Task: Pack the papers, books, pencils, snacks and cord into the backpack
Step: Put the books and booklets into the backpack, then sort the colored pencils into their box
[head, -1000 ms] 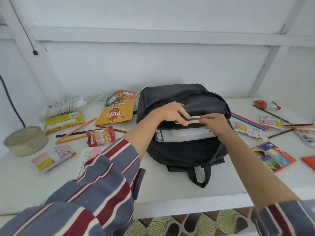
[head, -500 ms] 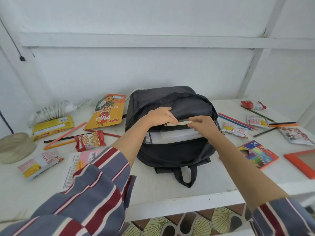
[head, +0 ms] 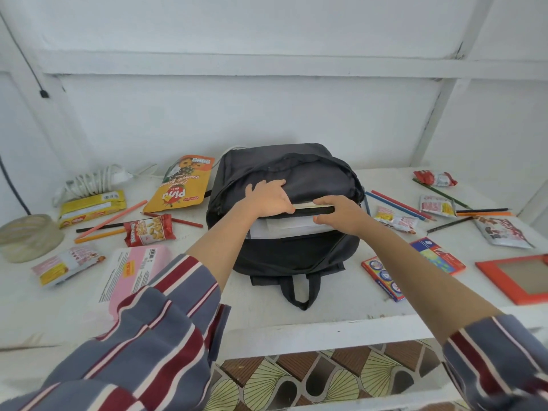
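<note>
On the white table (head: 326, 324), seen from the head camera, a black backpack (head: 296, 256) lies flat with its top opening facing the person and its carry loop hanging toward the table's near edge. White papers (head: 284, 228) already sit inside the opening, their edge showing just under the upper lip. A thin book (head: 314, 206) lies across the mouth of the backpack, above the papers and partly inside.

Both hands are at that opening. The left hand (head: 267, 198) rests on the upper flap, its fingers curled down around the book's left end. The right hand (head: 341, 215) grips the book's right end, fingers over the top and thumb underneath. Striped sleeves cover both forearms nearer the camera.

Left of the backpack lie an orange snack pouch (head: 181, 185) touching its side, a red peanut packet (head: 148, 229), several pencils (head: 112, 215), a yellow packet (head: 92, 204) and, further back, a coiled white cord (head: 89, 182). A pink booklet (head: 139, 268) lies near the backpack's front left corner, partly under the left sleeve, with a small pale packet (head: 65, 266) beyond it.

Right of the backpack are more pencils (head: 397, 204), a small snack packet (head: 396, 221), a coloured-pencil box (head: 382, 277) crossed by the right forearm, and an orange-framed slate (head: 516, 278) well apart. Further right lie a red packet (head: 434, 178) and a silver packet (head: 501, 231).
</note>
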